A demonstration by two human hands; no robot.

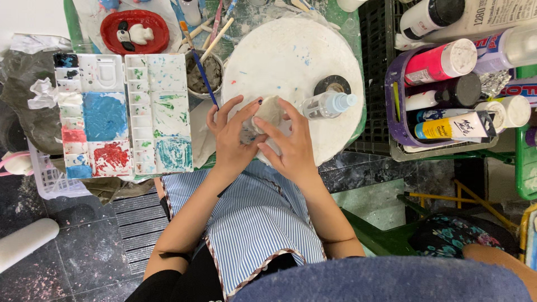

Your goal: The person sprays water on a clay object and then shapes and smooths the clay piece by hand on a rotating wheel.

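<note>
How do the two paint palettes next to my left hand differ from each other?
The left palette carries big patches of blue and red paint plus some black at its top corner. The right palette shows mostly green and teal smears, with much bare white in its wells. The right palette lies nearer the left hand. Both are white, rectangular, and lie flat side by side.

The pale lump (270, 110) held between the left hand (232, 137) and right hand (291, 146) looks like matt, slightly rough clay. Behind it, the round white board (291, 50) is matt and speckled with paint. Just right of the lump, a small spray bottle (327, 104) is clear glossy plastic. Left of the lump, two white plastic palettes (123, 112) carry dried, crusty blue, red and green paint. Below the lump, the striped apron (254, 218) is woven cloth. Far right of it, the paint tubes (453, 126) look like smooth plastic.
</note>
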